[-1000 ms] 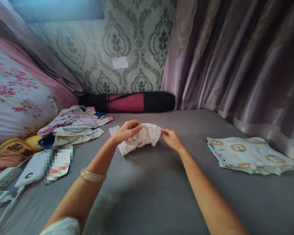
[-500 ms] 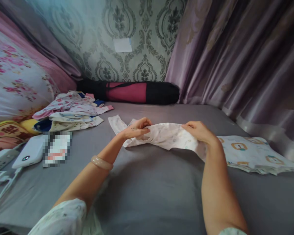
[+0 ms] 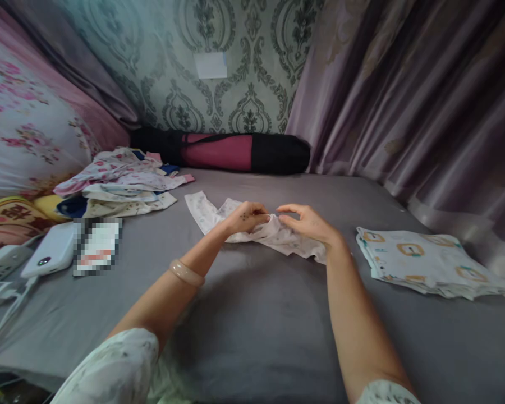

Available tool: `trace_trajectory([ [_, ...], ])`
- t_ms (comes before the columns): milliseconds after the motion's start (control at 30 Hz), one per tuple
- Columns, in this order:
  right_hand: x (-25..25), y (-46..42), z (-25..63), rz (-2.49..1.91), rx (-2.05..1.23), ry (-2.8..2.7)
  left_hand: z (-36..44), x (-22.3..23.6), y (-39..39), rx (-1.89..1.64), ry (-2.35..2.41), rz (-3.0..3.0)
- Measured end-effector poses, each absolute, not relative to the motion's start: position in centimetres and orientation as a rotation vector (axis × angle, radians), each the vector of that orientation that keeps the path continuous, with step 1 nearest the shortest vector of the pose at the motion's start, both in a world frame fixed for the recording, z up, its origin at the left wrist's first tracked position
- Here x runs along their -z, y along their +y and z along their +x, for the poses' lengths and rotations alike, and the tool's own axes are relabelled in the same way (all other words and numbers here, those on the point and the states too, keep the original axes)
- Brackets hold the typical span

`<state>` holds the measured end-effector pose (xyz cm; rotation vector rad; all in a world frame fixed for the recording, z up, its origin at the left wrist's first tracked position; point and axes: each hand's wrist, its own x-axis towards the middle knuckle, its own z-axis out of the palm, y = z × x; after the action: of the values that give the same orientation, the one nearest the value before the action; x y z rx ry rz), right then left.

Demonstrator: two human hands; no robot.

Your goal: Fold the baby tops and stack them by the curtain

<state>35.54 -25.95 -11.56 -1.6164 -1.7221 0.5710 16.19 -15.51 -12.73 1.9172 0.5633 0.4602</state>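
My left hand (image 3: 246,217) pinches the printed garment (image 3: 294,240), my right hand (image 3: 315,224) parted beside its raised middle — that one-sided hold could twist it.

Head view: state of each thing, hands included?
White garment, rumpled, partly spread
Left hand, pinching the garment
Right hand, at the garment, grip unclear
Clothes pile, loosely heaped
Printed cloth, folded flat
Power bank, lying flat, cable plugged in
Long bag, lying lengthwise
Right curtain, hanging in folds
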Motion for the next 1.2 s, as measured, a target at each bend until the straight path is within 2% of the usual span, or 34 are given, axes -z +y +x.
trace_trajectory([
  [200, 11.8, -25.6, 34.2, -1.563, -0.685, -1.767, 15.9, 11.3, -16.0, -0.439, 0.549, 2.012],
  [500, 12.8, -25.0, 34.4, -1.628, -0.677, -1.677, 12.5, 10.8, -14.9, -0.524, 0.603, 2.080],
  [767, 14.2, -24.6, 35.7, -1.652, -0.654, -1.597, 8.0, 13.1, -13.5, -0.496, 0.778, 2.192],
  [1200, 15.5, -24.5, 36.7, -1.690, -0.684, -1.517, 7.6, 15.0, -12.8, -0.558, 0.792, 2.267],
])
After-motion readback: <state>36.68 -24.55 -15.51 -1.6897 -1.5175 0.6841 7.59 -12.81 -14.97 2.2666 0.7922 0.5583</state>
